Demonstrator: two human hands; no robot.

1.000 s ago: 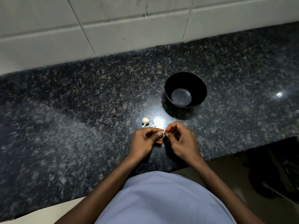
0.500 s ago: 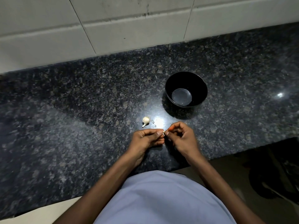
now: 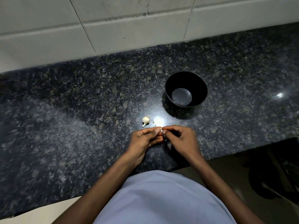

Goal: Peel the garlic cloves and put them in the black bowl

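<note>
2 pinches meet near the surface's front edge, my left hand (image 3: 145,138) and right hand (image 3: 181,138) gripping 1 tiny, light, slippery garlic clove (image 3: 161,130) whose papery skin should lift from its tip.

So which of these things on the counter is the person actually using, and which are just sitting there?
Used for the job:
- left hand and right hand, pinching a small garlic clove between the fingertips
- garlic piece waiting on the counter
- black bowl, nothing in it yet

Just there:
- bit of peel beside the garlic piece
- granite counter
- tiled wall
</note>
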